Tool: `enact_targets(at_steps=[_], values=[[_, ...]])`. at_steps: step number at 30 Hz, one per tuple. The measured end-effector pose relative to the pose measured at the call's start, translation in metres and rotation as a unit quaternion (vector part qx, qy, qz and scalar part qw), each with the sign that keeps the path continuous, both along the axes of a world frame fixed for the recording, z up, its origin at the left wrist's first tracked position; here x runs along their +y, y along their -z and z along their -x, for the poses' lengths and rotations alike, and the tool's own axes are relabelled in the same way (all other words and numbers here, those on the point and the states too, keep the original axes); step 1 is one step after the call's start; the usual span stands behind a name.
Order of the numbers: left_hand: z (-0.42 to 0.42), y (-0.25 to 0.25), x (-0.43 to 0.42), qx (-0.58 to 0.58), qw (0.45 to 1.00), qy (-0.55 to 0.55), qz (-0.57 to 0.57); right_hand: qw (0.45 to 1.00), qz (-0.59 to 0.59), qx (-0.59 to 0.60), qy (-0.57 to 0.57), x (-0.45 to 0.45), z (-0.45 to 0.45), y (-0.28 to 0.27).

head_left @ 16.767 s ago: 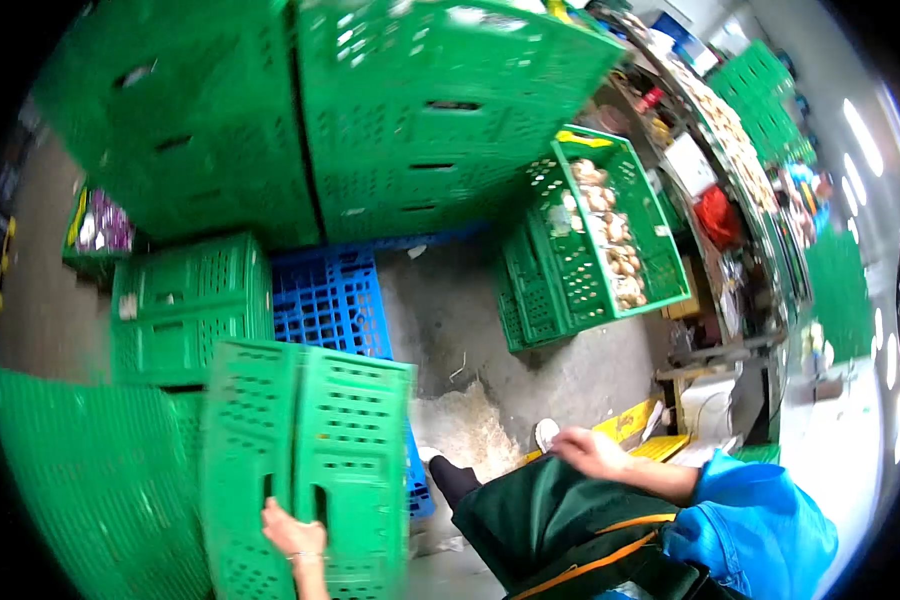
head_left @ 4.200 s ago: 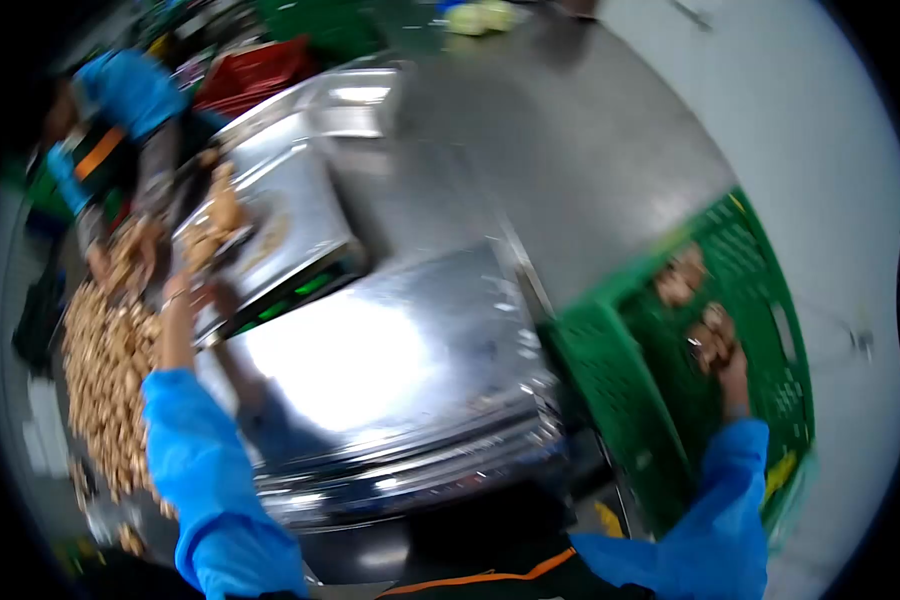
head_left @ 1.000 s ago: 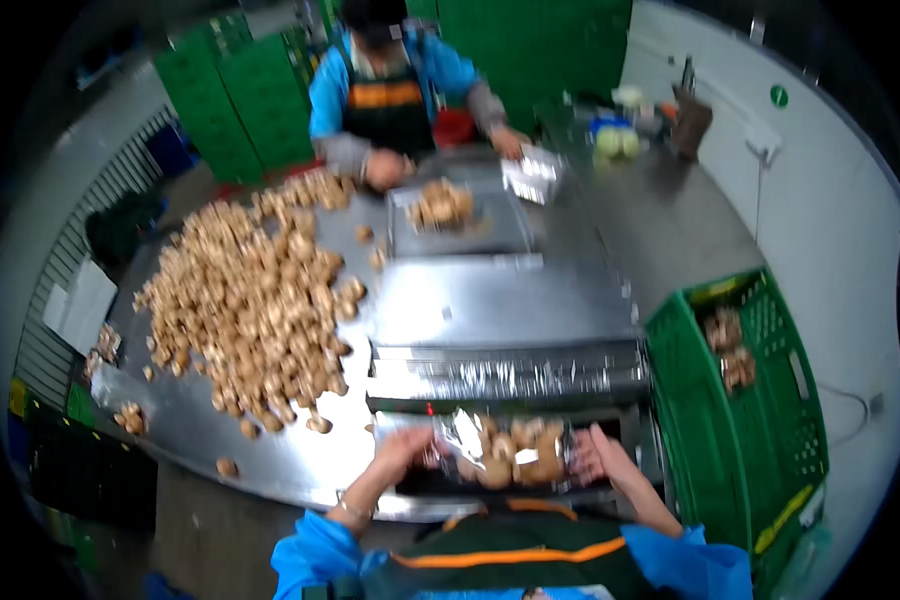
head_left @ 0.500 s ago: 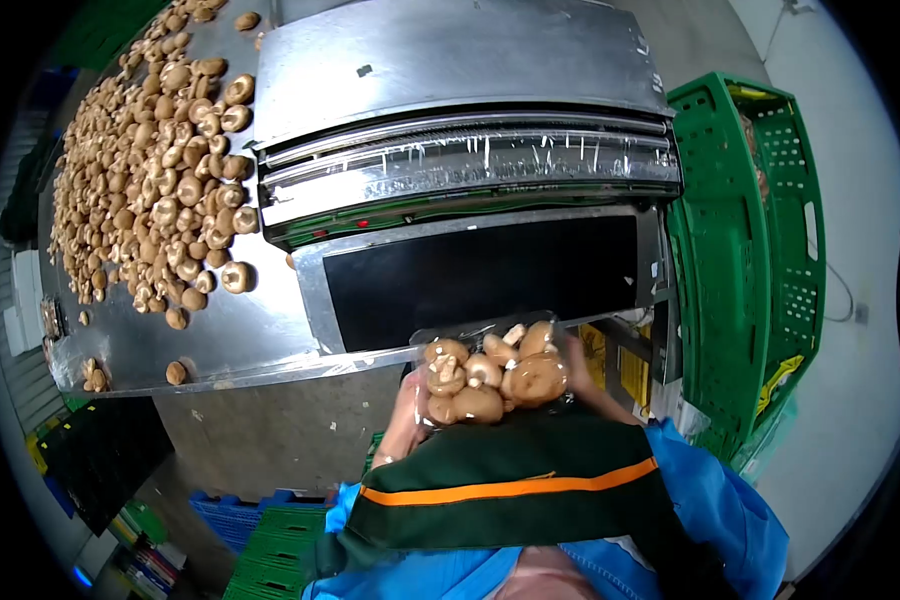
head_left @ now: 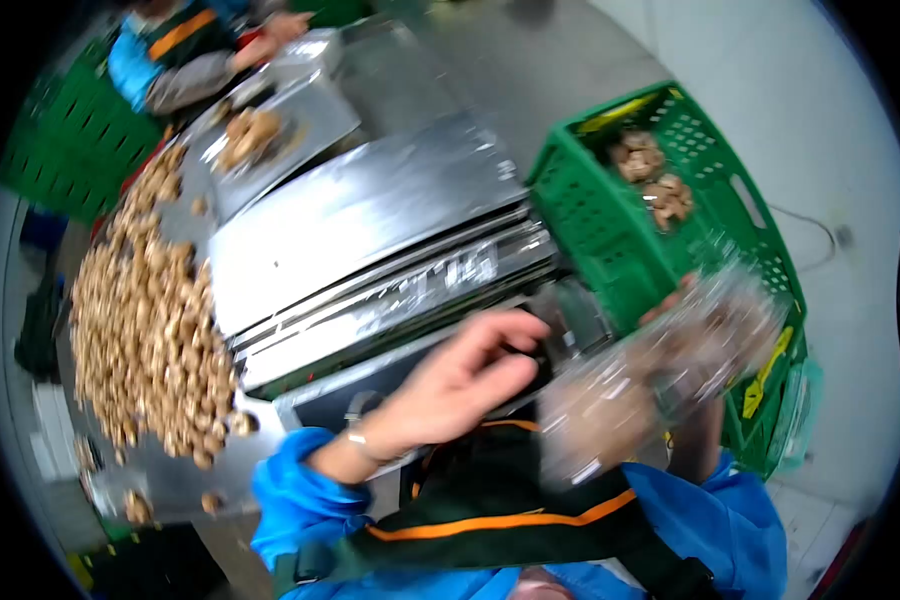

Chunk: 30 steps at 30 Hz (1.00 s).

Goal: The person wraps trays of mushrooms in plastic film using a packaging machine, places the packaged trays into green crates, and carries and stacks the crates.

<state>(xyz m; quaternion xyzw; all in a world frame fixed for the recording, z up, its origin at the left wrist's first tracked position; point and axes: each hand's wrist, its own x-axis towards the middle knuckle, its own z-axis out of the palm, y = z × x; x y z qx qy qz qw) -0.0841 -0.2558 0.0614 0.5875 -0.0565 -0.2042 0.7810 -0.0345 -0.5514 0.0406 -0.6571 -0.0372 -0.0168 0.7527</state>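
Observation:
Out to the right, my right hand [head_left: 674, 298] grips film-wrapped mushrooms [head_left: 610, 405], smeared by motion. The bundle looks like two packs end to end, the farther pack [head_left: 735, 320] over the near side of the green crate [head_left: 610, 220]; I cannot tell whether they are joined. Most of that hand is hidden behind the packs. Empty, my left hand [head_left: 475, 370] hovers over the front of the steel wrapping machine [head_left: 370, 220], thumb and fingers curved and apart.
Loose mushrooms [head_left: 150, 330] heap on the steel table at left. Wrapped packs [head_left: 668, 200] lie inside the green crate. Across the table, a co-worker's hand [head_left: 260, 48] is near another mushroom pack [head_left: 248, 138] on a steel surface.
My left hand has let go of the pack and moved up over the machine. My right hand has carried the pack rightward to the crate. The view has turned, showing a co-worker.

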Motion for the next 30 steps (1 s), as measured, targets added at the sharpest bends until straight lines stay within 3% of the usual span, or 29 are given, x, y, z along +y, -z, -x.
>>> enact_targets(at_steps=[1,2,4,6,7,8,9,10,11,13,15,17,18,19,20,21,25,28,30], values=[[-0.021,-0.011,0.016,-0.096,0.988,-0.024,-0.117,0.988,0.068,-0.086,0.109,-0.021,-0.027,-0.020],[-0.046,-0.013,0.037,-0.152,0.958,-0.105,-0.220,0.995,-0.046,-0.022,0.083,-0.059,-0.050,-0.025],[-0.100,0.006,0.105,-0.210,0.853,-0.306,-0.366,0.948,-0.290,0.109,0.076,-0.134,-0.094,-0.036],[-0.156,0.066,0.230,-0.235,0.736,-0.442,-0.456,0.966,-0.180,0.171,0.070,-0.200,-0.124,-0.007],[-0.173,0.091,0.298,-0.170,0.695,-0.468,-0.519,0.959,-0.160,0.205,0.112,-0.211,-0.136,0.009],[-0.187,0.147,0.401,-0.163,0.621,-0.470,-0.606,0.951,-0.145,0.239,0.131,-0.238,-0.149,0.038],[-0.192,0.178,0.470,-0.006,0.627,-0.509,-0.590,0.943,-0.158,0.275,0.101,-0.298,-0.160,0.088],[-0.202,0.177,0.466,0.057,0.663,-0.524,-0.532,0.929,-0.156,0.296,0.159,-0.307,-0.166,0.119],[-0.205,0.165,0.456,0.121,0.689,-0.539,-0.469,0.913,-0.123,0.286,0.264,-0.263,-0.169,0.107],[-0.196,0.132,0.442,0.240,0.705,-0.578,-0.334,0.905,-0.133,0.301,0.269,-0.331,-0.189,0.192],[-0.174,0.156,0.447,0.117,0.766,-0.593,-0.219,0.905,-0.111,0.307,0.274,-0.345,-0.201,0.220],[-0.185,0.122,0.380,0.097,0.786,-0.588,-0.167,0.903,-0.082,0.326,0.269,-0.350,-0.220,0.237],[-0.200,0.143,0.407,0.132,0.781,-0.595,-0.139,0.902,-0.065,0.335,0.265,-0.353,-0.229,0.242],[-0.217,0.166,0.424,0.156,0.742,-0.634,-0.153,0.900,-0.046,0.342,0.268,-0.353,-0.239,0.246],[-0.224,0.144,0.402,0.216,0.712,-0.661,-0.093,0.895,-0.023,0.347,0.280,-0.358,-0.245,0.248],[-0.226,0.169,0.432,0.230,0.735,-0.636,-0.051,0.892,0.000,0.348,0.288,-0.362,-0.248,0.245],[-0.237,0.148,0.373,0.104,0.683,-0.723,-0.004,0.861,0.158,0.335,0.347,-0.371,-0.256,0.229],[-0.226,0.125,0.349,0.078,0.729,-0.680,0.011,0.818,0.312,0.276,0.397,-0.375,-0.261,0.199],[-0.208,0.100,0.324,0.068,0.759,-0.647,0.036,0.852,0.307,0.203,0.372,-0.349,-0.270,0.164]])
